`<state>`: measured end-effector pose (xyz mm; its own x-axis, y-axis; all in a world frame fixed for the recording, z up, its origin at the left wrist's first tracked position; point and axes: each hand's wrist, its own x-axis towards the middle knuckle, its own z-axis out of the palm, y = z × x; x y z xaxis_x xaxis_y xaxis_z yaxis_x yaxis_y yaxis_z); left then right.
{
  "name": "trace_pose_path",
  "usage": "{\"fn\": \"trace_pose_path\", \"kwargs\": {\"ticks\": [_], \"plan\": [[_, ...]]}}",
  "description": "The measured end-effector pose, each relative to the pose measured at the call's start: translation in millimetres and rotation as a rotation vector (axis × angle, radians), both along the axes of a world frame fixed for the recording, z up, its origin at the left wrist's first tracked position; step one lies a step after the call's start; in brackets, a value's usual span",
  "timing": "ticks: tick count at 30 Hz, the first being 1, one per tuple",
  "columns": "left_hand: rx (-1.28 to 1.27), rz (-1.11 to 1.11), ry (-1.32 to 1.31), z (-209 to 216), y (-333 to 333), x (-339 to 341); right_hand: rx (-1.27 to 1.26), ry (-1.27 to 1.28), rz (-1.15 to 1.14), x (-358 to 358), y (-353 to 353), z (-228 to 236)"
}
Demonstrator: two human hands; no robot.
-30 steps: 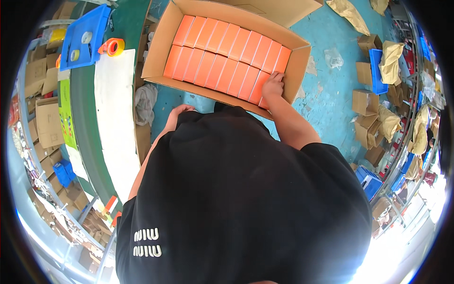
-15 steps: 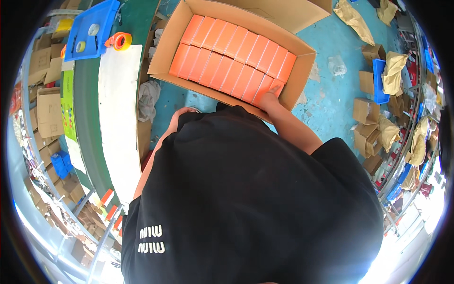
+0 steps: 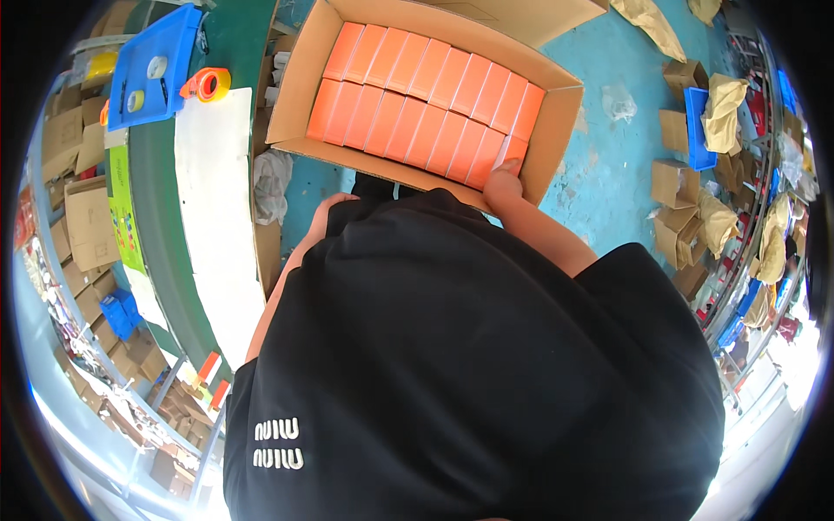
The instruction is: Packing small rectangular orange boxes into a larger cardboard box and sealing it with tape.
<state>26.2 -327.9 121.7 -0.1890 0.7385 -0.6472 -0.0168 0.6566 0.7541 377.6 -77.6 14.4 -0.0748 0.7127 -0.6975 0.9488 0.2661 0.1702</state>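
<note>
A large open carton (image 3: 417, 174) stands in front of me, filled with two rows of upright orange boxes (image 3: 417, 95). My right hand (image 3: 504, 184) is inside the carton's near right corner. Its fingers are closed against the near edge of the last orange box (image 3: 514, 151) in the near row, and part of the grip is hidden. Beside my dark trouser leg, left of the carton's near side, is my left hand (image 3: 334, 203). Its fingers are mostly hidden by my black shirt.
On the left runs a green-topped table (image 3: 163, 200) with a white sheet (image 3: 213, 174), an orange tape dispenser (image 3: 207, 85) and a blue tray (image 3: 165, 52). A crumpled plastic bag (image 3: 273, 182) hangs by its edge. Cartons (image 3: 674, 184) and brown paper (image 3: 723, 113) lie along the right.
My right hand has drawn back slightly toward the carton's near wall, its fingers no longer stretched over the last box. My left hand stays by my leg. The view has shifted slightly.
</note>
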Motion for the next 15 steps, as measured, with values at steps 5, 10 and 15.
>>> {"fn": "trace_pose_path", "kwargs": {"ticks": [5,10,15], "plan": [[0.062,-0.118,0.014,2,24,-3,-0.341,-0.219,0.184,-37,21,10],[0.151,-0.180,0.013,-14,-3,-24,-0.408,-0.042,0.285,-2,33,24],[0.123,-0.145,-0.047,-40,-6,-26,-0.345,-0.019,-0.131,16,44,-26]]}}
